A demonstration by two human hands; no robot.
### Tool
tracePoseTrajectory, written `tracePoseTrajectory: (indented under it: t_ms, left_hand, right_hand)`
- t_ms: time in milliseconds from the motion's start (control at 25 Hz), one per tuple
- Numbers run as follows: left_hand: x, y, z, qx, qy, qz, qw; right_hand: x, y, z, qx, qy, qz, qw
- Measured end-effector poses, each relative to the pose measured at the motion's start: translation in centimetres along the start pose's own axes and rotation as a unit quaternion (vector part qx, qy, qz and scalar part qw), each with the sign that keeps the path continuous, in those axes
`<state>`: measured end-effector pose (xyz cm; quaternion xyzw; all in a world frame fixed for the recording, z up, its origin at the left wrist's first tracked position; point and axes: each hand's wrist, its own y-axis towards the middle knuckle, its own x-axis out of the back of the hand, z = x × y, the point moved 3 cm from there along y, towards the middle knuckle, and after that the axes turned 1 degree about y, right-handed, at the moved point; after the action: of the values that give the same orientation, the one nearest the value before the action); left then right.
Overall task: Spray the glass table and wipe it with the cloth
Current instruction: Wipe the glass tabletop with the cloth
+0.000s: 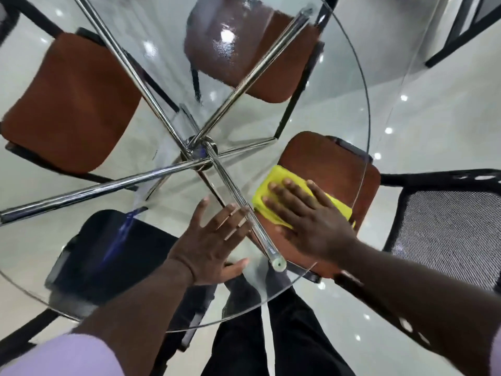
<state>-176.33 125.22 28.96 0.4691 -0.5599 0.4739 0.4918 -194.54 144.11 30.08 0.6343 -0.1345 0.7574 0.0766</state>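
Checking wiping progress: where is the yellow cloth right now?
Head view, right of centre: the yellow cloth lies flat on the glass table under the right hand, above a brown chair seat, right of the left hand and a chrome leg.

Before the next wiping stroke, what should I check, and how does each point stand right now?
1. Yellow cloth lies flat on the glass table: ok.
2. Right hand presses on the cloth with straight fingers: ok.
3. Left hand rests flat on the glass, apart from the cloth: ok.
4. Cloth sits inside the table's rim on the right side: ok.
5. Spray droplets on the far side are wiped off: not ok, the patch is beaded and wet.
6. Spray bottle within reach: cannot tell, none in view.
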Motion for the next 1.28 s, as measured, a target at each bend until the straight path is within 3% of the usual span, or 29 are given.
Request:
tracePoseTrajectory:
  t_ms: [40,80,120,160,240,280,320,400,440,480,520,600,640,680,720,800,880,920,960,1000,1040,1080,1120,1200,1280]
  left_hand:
    - [0.0,-0.1,-0.1,0.004,0.002,-0.002,1.0]
    - [-0.1,0.0,-0.1,0.007,0.006,-0.002,1.0]
    - [-0.2,0.0,-0.2,0.008,0.006,-0.002,1.0]
    - [-0.1,-0.1,-0.1,0.006,0.003,-0.003,1.0]
    - [0.1,-0.2,0.0,0.003,0.002,0.008,1.0]
    - [0.3,0.0,0.0,0.006,-0.003,0.012,1.0]
    - [0.7,0.2,-0.1,0.008,-0.016,0.009,1.0]
    - [2.7,0.2,0.0,0.022,-0.083,-0.009,0.996]
    - [3.6,0.5,1.6,0.054,-0.096,-0.036,0.993]
    - [4.0,0.5,4.1,0.113,-0.096,-0.069,0.987]
    - [4.0,0.3,7.4,0.19,-0.076,-0.098,0.974]
    - [3.5,-0.1,13.5,0.385,-0.057,-0.104,0.915]
    - [2.8,-0.2,15.0,0.46,-0.055,-0.087,0.882]
    - [2.1,-0.1,15.4,0.498,-0.047,-0.067,0.863]
    - [1.6,0.2,15.3,0.505,-0.04,-0.047,0.861]
    - [1.5,0.5,14.7,0.507,-0.034,-0.032,0.861]
    - [1.7,0.3,14.8,0.508,-0.035,-0.032,0.86]
    - [1.6,0.4,15.3,0.516,-0.035,-0.027,0.856]
    - [1.6,0.4,15.7,0.524,-0.04,-0.017,0.85]
    - [1.7,0.4,15.6,0.528,-0.046,-0.008,0.848]
    - [1.7,0.3,15.3,0.526,-0.054,-0.005,0.849]
    - [1.7,0.3,15.2,0.521,-0.056,-0.009,0.852]
    - [1.8,0.2,15.2,0.519,-0.061,-0.006,0.852]
    - [1.6,0.2,15.5,0.516,-0.065,0.007,0.854]
    - [1.3,0.2,15.8,0.518,-0.075,0.01,0.852]
  right_hand:
    - [0.4,1.1,-2.4,0.104,-0.031,0.015,0.994]
    - [0.7,2.8,-5.2,0.122,-0.041,0.011,0.992]
    - [1.3,4.9,-7.8,0.053,-0.032,-0.018,0.998]
    - [2.3,6.4,-9.6,-0.087,0.0,-0.057,0.995]
    - [2.7,7.5,-9.1,-0.371,0.072,-0.102,0.92]
    - [2.3,7.9,-7.0,-0.41,0.088,-0.099,0.902]
    - [2.4,8.5,-4.4,-0.37,0.08,-0.072,0.923]
    - [1.5,8.3,-0.4,-0.087,0.055,-0.021,0.994]
    - [1.2,8.8,-0.7,0.04,0.022,-0.011,0.999]
    - [1.1,10.3,-2.1,0.114,0.003,-0.031,0.993]
    - [1.3,12.3,-3.8,0.1,-0.009,-0.056,0.993]
    - [3.0,15.2,-6.5,-0.137,0.036,-0.102,0.985]
    - [2.9,15.1,-6.8,-0.259,0.074,-0.104,0.957]
    - [2.8,14.4,-6.0,-0.305,0.092,-0.088,0.944]
    - [2.8,13.4,-4.8,-0.275,0.08,-0.074,0.955]
    - [2.4,11.1,-3.5,-0.052,0.037,-0.054,0.996]
    - [2.8,11.9,-6.4,0.121,-0.014,-0.041,0.992]
    - [3.0,14.1,-8.0,0.108,-0.03,-0.054,0.992]
    - [3.3,16.5,-8.9,0.02,-0.016,-0.08,0.996]
    - [3.9,18.3,-8.7,-0.125,0.025,-0.096,0.987]
    - [3.7,19.2,-7.3,-0.245,0.057,-0.1,0.963]
    - [3.6,19.6,-4.9,-0.275,0.053,-0.097,0.955]
    - [3.2,20.0,-2.2,-0.228,0.04,-0.088,0.969]
    - [2.5,21.6,0.8,0.014,0.016,-0.055,0.998]
    - [3.3,27.2,0.2,0.161,-0.02,-0.075,0.984]
